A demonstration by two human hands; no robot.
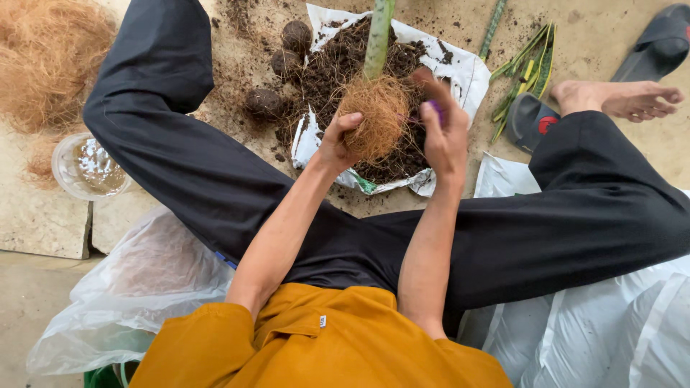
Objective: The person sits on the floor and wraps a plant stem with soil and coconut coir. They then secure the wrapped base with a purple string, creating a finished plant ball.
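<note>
Soil-strewn concrete floor point(618, 36) lies under a white sack point(467, 72) heaped with potting soil point(338, 65), above which the left hand point(336, 144) cups a coir-wrapped plant ball point(374, 122) while the right hand point(444, 133) pinches purple string point(435, 108); a slack grip could let coir unravel.

left hand point(338, 144) cupped, right hand point(444, 133) pinching

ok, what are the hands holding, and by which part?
Left hand grips the round brown coconut-fibre ball at a green plant stem's base, by its side. Right hand pinches something small and purple.
</note>
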